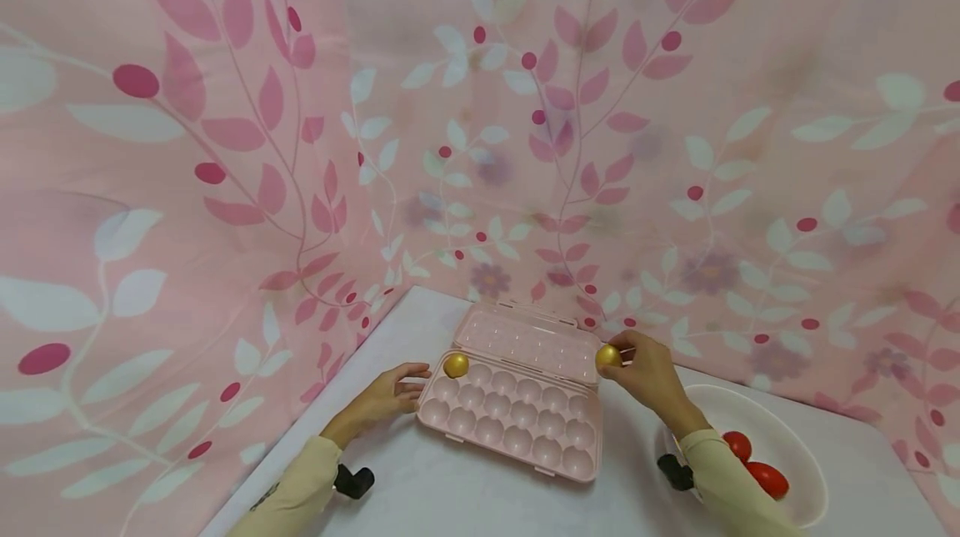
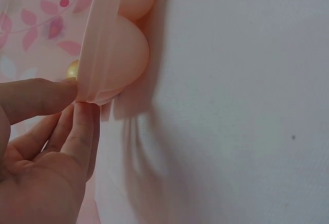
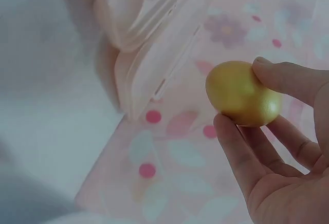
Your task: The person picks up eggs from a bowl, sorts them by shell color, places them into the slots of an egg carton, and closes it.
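A pink egg box (image 1: pixel 510 420) lies opened out on the white table, its lid folded back toward the wall. One golden egg (image 1: pixel 456 365) sits in the cup at its far left corner; the other cups hold nothing. My left hand (image 1: pixel 397 391) is at the box's left end, and in the left wrist view the thumb (image 2: pixel 41 98) and fingers pinch its rim. Between thumb and fingertips, my right hand (image 1: pixel 648 374) grips a second golden egg (image 3: pixel 241 93). That egg is raised by the right end of the lid (image 1: pixel 536 341).
At the right stands a white oval bowl (image 1: pixel 813 470) with shiny red rounded things (image 1: pixel 767 479) in it, partly behind my right sleeve. A pink curtain (image 1: pixel 465 103) printed with leaves hangs along the table's back and left edges.
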Motion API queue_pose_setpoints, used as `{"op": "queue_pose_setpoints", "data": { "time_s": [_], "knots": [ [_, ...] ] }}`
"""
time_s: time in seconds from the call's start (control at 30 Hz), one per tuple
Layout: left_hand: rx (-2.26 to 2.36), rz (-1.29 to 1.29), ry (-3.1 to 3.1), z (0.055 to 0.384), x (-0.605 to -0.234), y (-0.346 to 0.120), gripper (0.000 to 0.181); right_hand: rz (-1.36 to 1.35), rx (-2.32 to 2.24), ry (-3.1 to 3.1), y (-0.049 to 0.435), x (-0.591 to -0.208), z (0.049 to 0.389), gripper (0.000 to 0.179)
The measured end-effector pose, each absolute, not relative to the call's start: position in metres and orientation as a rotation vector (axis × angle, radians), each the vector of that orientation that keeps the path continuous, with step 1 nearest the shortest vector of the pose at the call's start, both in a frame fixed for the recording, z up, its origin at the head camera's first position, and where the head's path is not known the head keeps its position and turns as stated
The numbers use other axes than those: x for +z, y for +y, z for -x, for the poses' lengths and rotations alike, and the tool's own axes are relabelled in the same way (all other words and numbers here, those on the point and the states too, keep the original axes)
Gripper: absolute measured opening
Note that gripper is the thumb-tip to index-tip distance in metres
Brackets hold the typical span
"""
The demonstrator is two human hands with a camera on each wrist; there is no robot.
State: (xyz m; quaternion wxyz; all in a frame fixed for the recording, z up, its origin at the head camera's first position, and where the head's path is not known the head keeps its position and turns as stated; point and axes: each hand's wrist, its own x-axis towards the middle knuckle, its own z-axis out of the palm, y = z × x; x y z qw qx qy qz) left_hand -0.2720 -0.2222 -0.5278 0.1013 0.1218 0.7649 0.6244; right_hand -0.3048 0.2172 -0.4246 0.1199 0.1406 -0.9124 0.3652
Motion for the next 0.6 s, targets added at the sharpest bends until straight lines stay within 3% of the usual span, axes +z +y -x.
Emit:
{"op": "queue_pose_setpoints", "data": {
  "time_s": [0.6],
  "knots": [
    [1.827,-0.346,2.262,0.273,-0.531,-0.224,0.063,-0.512,1.281,-2.598,0.125,-0.45,0.326,0.032]
  ]
}}
